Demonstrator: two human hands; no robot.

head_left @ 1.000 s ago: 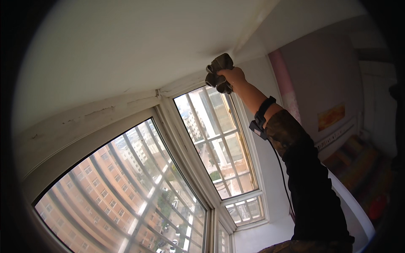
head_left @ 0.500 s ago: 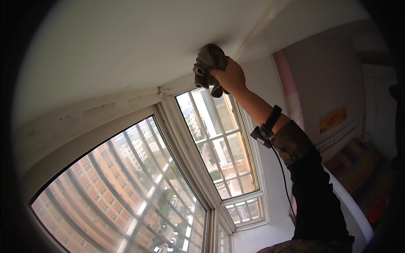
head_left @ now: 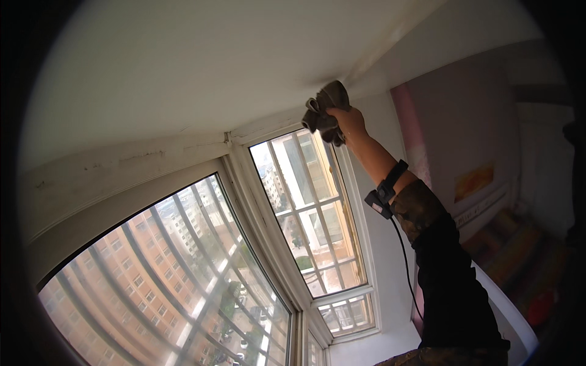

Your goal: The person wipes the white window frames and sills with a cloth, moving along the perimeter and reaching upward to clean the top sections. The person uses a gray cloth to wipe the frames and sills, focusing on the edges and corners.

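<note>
My right arm reaches up from the lower right. At its end my right hand (head_left: 351,124) is closed round a bunched grey-brown cloth (head_left: 334,97). The cloth is pressed up to the white ceiling (head_left: 201,67), close to a pale ridge and above the top of the narrow window. Loose folds hang down from the fingers on the window side. A black strap with a small device (head_left: 383,194) sits on my right forearm, and a thin cable runs down from it. My left hand is out of view.
At the left a large barred window (head_left: 177,262) looks onto buildings far below. The narrow barred window (head_left: 311,213) meets it at a corner. Cracked, stained trim (head_left: 116,161) runs along the top. Beyond my arm, a room shows an orange picture (head_left: 474,182) and a striped bedcover (head_left: 506,250).
My right hand has slid to the right along the ceiling with the cloth, nearer the ridge. The view has shifted slightly.
</note>
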